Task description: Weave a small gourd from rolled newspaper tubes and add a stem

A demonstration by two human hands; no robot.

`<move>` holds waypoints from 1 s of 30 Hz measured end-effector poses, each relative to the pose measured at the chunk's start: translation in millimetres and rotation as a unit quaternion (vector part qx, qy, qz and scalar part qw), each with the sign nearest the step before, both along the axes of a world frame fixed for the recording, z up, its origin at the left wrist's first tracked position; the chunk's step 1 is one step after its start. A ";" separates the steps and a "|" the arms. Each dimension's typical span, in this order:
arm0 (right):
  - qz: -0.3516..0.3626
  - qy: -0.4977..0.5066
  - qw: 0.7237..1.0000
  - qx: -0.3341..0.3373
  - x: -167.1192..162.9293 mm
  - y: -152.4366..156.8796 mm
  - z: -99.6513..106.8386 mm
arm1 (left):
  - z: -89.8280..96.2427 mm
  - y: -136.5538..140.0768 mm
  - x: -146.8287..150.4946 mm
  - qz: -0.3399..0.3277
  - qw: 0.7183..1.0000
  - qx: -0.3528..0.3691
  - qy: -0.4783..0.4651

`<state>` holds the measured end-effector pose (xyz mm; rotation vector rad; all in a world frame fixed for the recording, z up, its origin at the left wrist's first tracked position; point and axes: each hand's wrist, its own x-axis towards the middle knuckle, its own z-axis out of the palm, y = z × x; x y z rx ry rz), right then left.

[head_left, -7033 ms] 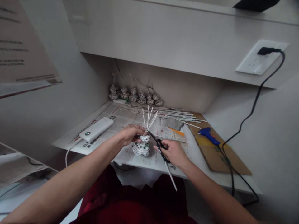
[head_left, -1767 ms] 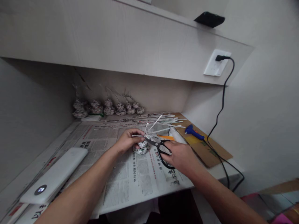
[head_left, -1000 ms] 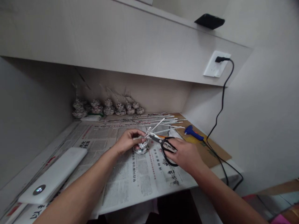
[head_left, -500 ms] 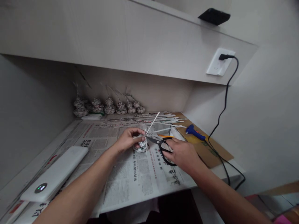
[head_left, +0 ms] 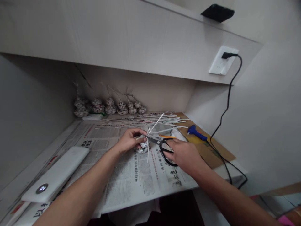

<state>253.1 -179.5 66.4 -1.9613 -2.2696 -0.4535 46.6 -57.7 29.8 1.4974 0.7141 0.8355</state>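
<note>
My left hand (head_left: 133, 139) is closed on a small woven paper gourd (head_left: 142, 148), pinching it near its top; the fingers hide part of it. White paper strips stick out there, one paper strip (head_left: 155, 123) slanting up to the right and another hanging down in front. Through the handles of black scissors (head_left: 162, 144) go the fingers of my right hand (head_left: 183, 153), which is closed on them. The blades point left, with their tips at the strips beside my left fingertips. Whether the blades are fully together is too small to tell.
Newspaper (head_left: 127, 185) covers the table. Several finished woven gourds (head_left: 110, 106) line the back wall, with loose paper sticks (head_left: 141, 121) before them. A blue glue gun (head_left: 197, 133) lies on cardboard (head_left: 211, 152) at right; its cord reaches the socket (head_left: 223, 61). A white power bank (head_left: 56, 175) is at left.
The scissor blades look closer together, and the strip hanging in front of the gourd has swung lower. Both hands stay nearly in place. The view has shifted slightly.
</note>
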 end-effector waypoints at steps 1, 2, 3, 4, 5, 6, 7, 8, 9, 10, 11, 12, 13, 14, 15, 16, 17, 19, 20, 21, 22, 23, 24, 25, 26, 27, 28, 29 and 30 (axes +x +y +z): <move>-0.003 0.000 1.000 -0.003 -0.7 -0.3 0.8 | -0.1 -0.2 0.0 -0.002 1.000 0.000 0.000; -0.005 0.000 1.000 -0.006 -1.5 -0.8 1.7 | -0.5 -0.3 0.1 -0.004 1.000 0.000 0.000; -0.008 0.000 1.000 -0.008 -2.5 -1.3 2.8 | -1.1 -0.2 0.2 -0.004 1.000 0.001 0.000; -0.010 -0.002 1.000 -0.007 -3.6 -1.8 4.2 | -1.9 0.0 0.3 -0.003 1.000 0.003 0.000; -0.011 -0.004 1.000 -0.006 -5.0 -2.3 5.7 | -2.7 0.2 0.5 -0.001 1.000 0.005 0.000; -0.011 -0.007 1.000 -0.005 -6.5 -2.8 7.3 | -3.4 0.5 0.7 0.001 1.000 0.007 0.000; -0.011 -0.010 1.000 -0.005 -8.0 -3.2 9.1 | -3.9 0.7 0.9 0.003 1.000 0.009 0.001; -0.012 -0.013 1.000 -0.007 -9.5 -3.6 10.7 | -4.3 0.9 0.9 0.004 1.000 0.009 0.001; -0.013 -0.016 1.000 -0.009 -10.9 -3.9 12.0 | -4.3 0.9 1.0 0.005 1.000 0.010 0.003; -0.014 -0.018 1.000 -0.010 -11.9 -4.1 12.9 | -4.2 0.9 0.9 0.007 1.000 0.010 0.004; -0.014 -0.019 1.000 -0.010 -12.6 -4.3 13.2 | -4.0 0.8 0.8 0.008 1.000 0.009 0.006; -0.011 -0.019 1.000 -0.008 -12.8 -4.2 13.0 | -3.8 0.8 0.6 0.009 1.000 0.009 0.008; -0.006 -0.018 1.000 -0.005 -12.8 -4.0 12.2 | -3.7 0.9 0.4 0.007 1.000 0.009 0.009; 0.000 -0.016 1.000 -0.002 -12.4 -3.7 10.9 | -3.7 1.1 0.2 0.005 1.000 0.011 0.009; 0.006 -0.012 1.000 0.000 -11.8 -3.1 9.3 | -4.0 1.5 -0.1 0.003 1.000 0.011 0.009; 0.010 -0.007 1.000 -0.001 -11.0 -2.3 7.6 | -4.4 2.0 -0.3 0.000 1.000 0.011 0.009; 0.013 0.000 1.000 -0.004 -10.2 -1.5 5.9 | -4.9 2.6 -0.5 -0.003 1.000 0.010 0.008; 0.018 0.019 1.000 -0.008 -8.2 -0.3 3.0 | -5.9 3.9 -0.8 -0.009 1.000 0.006 0.008; 0.017 0.034 0.999 -0.005 -7.2 -0.2 2.0 | -6.1 4.5 -1.0 -0.012 1.000 0.004 0.007; 0.015 0.055 0.998 -0.001 -6.0 -0.8 1.3 | -6.2 4.9 -1.1 -0.013 1.000 0.003 0.006; 0.013 0.082 0.997 0.001 -4.7 -2.0 0.6 | -6.1 5.2 -1.2 -0.013 1.000 0.002 0.004; 0.011 0.113 0.994 -0.001 -3.2 -4.1 -0.1 | -5.9 5.4 -1.3 -0.012 1.000 0.002 0.001; 0.011 0.143 0.990 -0.012 -1.6 -6.7 -1.3 | -5.6 5.6 -1.4 -0.011 1.000 0.001 -0.002; 0.014 0.169 0.985 -0.031 0.3 -9.8 -2.9 | -5.3 5.8 -1.4 -0.010 1.000 0.000 -0.007; 0.021 0.183 0.981 -0.056 2.6 -12.9 -5.3 | -5.0 6.0 -1.4 -0.009 1.000 -0.004 -0.013; 0.026 0.183 0.979 -0.080 5.3 -15.8 -8.4 | -4.9 6.3 -1.3 -0.007 1.000 -0.008 -0.020; 0.025 0.169 0.980 -0.097 8.6 -18.1 -12.2 | -5.0 6.7 -1.1 -0.003 1.000 -0.013 -0.027; 0.016 0.145 0.984 -0.103 12.5 -19.5 -16.5 | -5.2 7.1 -0.9 0.002 0.999 -0.018 -0.036; 0.001 0.116 0.988 -0.099 16.9 -20.0 -21.1 | -5.6 7.6 -0.8 0.007 0.999 -0.024 -0.044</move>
